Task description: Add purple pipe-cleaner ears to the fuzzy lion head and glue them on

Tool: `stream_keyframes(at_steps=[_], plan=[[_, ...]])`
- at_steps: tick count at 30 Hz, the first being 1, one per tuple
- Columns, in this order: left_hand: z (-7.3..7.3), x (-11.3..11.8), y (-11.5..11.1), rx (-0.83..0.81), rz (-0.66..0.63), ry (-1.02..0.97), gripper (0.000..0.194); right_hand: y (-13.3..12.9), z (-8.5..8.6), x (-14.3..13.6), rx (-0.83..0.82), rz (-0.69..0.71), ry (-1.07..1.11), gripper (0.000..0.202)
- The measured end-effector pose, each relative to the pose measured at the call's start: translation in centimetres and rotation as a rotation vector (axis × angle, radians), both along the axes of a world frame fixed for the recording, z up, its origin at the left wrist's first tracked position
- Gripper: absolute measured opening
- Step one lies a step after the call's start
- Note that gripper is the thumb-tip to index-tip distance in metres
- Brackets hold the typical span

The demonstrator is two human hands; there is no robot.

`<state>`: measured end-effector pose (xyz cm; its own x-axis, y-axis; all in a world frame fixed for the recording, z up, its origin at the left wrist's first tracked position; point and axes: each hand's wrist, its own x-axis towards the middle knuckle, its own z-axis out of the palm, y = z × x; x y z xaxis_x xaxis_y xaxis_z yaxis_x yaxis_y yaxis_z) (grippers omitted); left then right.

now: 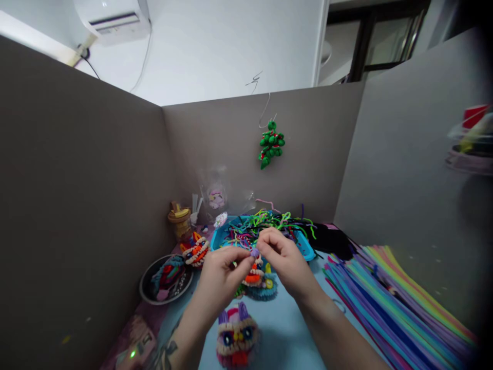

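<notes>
My left hand [227,270] pinches a small purple fuzzy piece [254,253], which looks like a coiled bit of pipe cleaner, between thumb and forefinger. Close beside it, my right hand [284,262] is closed with thumb and fingertips pressed together; whatever it may hold is too small to make out. Below both hands a lion-like head made of pipe cleaners [236,336], with purple ears, dark eyes and a yellow nose, stands on the blue table mat [288,336]. Partly hidden behind my hands are an orange and cream figure [253,278] and a blue fuzzy piece [264,291].
A blue tray [215,239] heaped with pipe cleaner scraps stands at the back. To the left are a metal bowl [144,290] and another orange figure [196,250]. Long pipe cleaners [396,303] lie right. Grey partitions [215,139] enclose the table; a green ornament [271,141] hangs behind.
</notes>
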<state>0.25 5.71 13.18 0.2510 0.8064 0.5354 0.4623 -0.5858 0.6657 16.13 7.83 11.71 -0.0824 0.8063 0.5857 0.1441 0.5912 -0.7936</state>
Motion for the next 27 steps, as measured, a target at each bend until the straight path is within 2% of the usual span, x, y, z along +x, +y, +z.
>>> stream_keyframes(at_steps=[6, 15, 27], plan=[[-0.14, 0.12, 0.38, -0.037, 0.029, -0.033, 0.015, 0.29, -0.05, 0.15, -0.017, -0.034, 0.028, 0.022], [-0.34, 0.37, 0.28, 0.021, 0.047, -0.142, 0.012, 0.07, -0.03, 0.05, -0.048, 0.025, 0.034, 0.016], [0.09, 0.78, -0.41, 0.045, 0.031, -0.086, 0.017, -0.20, 0.17, 0.14, 0.014, 0.036, 0.012, 0.019]])
